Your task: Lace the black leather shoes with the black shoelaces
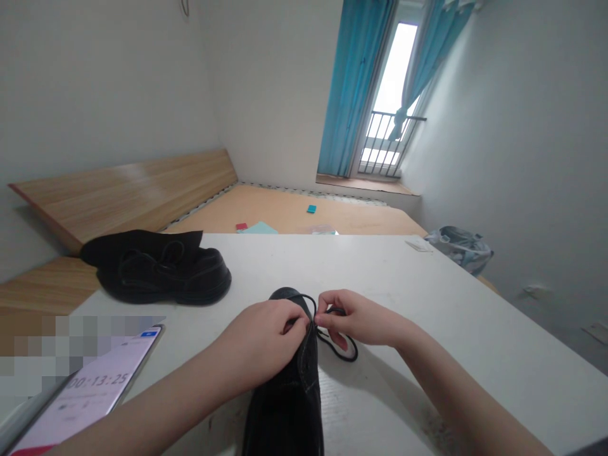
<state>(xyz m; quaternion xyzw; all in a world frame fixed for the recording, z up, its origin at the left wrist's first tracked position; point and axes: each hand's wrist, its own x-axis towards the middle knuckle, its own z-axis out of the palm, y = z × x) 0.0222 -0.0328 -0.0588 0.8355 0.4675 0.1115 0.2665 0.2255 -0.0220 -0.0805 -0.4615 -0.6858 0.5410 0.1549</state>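
A black shoe (285,405) stands on the white table in front of me, its toe pointing away. My left hand (268,335) lies over the shoe's lacing area, thumb and fingers pinched together at the black shoelace. Just right of the shoe, my right hand (354,316) pinches the same black shoelace (349,358), which hangs in a loop below the fingers. The two sets of fingertips almost meet above the shoe's right edge. My left hand covers part of the upper.
Another black shoe (166,275) with tied laces rests at the table's far left, against a black piece of material (137,244). A phone showing a timer (99,380) lies at near left. A bag (463,247) stands beyond the right edge of the white table (475,342).
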